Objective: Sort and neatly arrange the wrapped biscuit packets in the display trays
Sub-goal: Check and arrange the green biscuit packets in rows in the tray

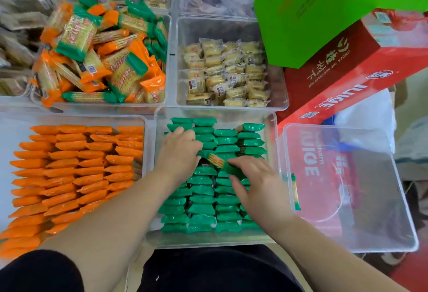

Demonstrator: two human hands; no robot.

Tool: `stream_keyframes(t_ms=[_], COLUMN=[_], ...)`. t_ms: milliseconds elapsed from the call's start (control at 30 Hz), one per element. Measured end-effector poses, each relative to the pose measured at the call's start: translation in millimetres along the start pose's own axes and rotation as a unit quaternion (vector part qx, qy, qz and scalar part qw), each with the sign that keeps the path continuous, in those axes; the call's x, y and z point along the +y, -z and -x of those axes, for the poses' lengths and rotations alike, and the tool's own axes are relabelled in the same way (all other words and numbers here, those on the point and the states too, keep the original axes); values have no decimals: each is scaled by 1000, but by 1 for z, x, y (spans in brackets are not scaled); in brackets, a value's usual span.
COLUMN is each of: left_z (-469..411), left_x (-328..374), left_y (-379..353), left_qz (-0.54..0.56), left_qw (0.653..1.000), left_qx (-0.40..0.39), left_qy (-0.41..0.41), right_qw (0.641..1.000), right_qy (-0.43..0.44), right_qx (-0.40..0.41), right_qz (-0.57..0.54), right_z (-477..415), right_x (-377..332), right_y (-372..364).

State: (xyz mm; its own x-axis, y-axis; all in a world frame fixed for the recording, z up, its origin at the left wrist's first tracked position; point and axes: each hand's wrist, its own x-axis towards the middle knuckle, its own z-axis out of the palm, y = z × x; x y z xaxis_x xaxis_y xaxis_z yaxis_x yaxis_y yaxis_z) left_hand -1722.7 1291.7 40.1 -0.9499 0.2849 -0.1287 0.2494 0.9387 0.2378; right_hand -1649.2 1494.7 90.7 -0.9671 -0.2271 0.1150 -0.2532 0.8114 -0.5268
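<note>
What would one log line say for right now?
phase: arranging | left hand: rests on green rows | right hand: pinches tilted green packet

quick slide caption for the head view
Right hand pinches a green-wrapped biscuit packet among neat green rows in a clear plastic tray; left hand rests on the rows.
</note>
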Motion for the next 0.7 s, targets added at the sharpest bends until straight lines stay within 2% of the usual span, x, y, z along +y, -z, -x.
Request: stream_keyframes(t_ms=[100,333,567,700], left_z=[-3,1,27,60], left_x=[-2,-10,-16,-26], left_y=[-2,11,66,87], left_qz=[32,185,247,319], left_qw=[999,979,942,898], left_qx=[-3,12,124,153], left_qy=[15,89,191,260], right_qw=[998,987,982,977], right_qy=[54,130,88,72], right_qx=[-25,-61,-129,-155], right_qz=[28,77,104,130], right_z=[0,-6,-22,-32], right_x=[4,3,6,7], right_y=[-6,-19,-50,-66])
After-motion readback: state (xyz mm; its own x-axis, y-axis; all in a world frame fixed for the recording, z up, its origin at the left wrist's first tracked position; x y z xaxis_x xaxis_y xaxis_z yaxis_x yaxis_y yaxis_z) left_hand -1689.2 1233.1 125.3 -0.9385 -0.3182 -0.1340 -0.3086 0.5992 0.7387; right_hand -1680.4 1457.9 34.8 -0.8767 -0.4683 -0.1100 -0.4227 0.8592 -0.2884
